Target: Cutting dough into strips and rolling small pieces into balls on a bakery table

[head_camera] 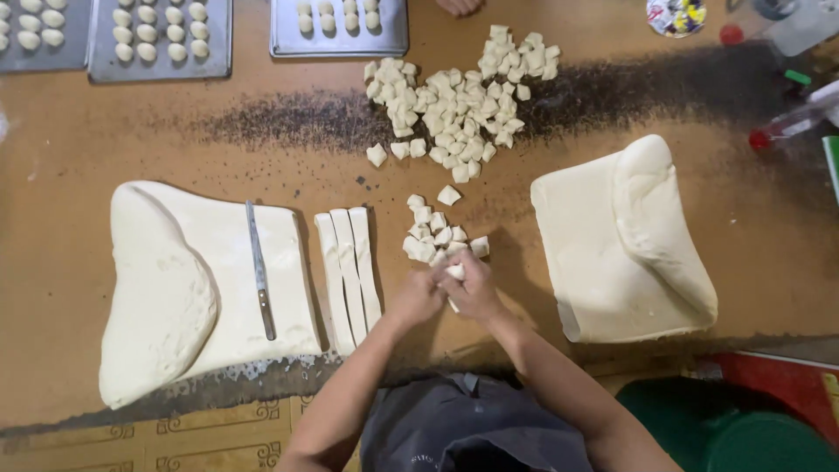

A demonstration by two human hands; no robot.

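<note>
Both hands, left (pixel 418 297) and right (pixel 474 287), are closing their fingers on a dough piece (pixel 455 272) just beside the cut pile (pixel 435 234) on the surface (pixel 61 157). Soft dough is likely sticking, risking tearing unevenly.

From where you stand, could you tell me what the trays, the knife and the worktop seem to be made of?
The trays look like dull, brushed grey metal, perhaps aluminium or steel. The knife on the dough slab has a slim grey blade with a slight sheen, likely steel; its handle material is unclear. The worktop looks like smooth brown wood or laminate, with a dark worn streak.
</note>
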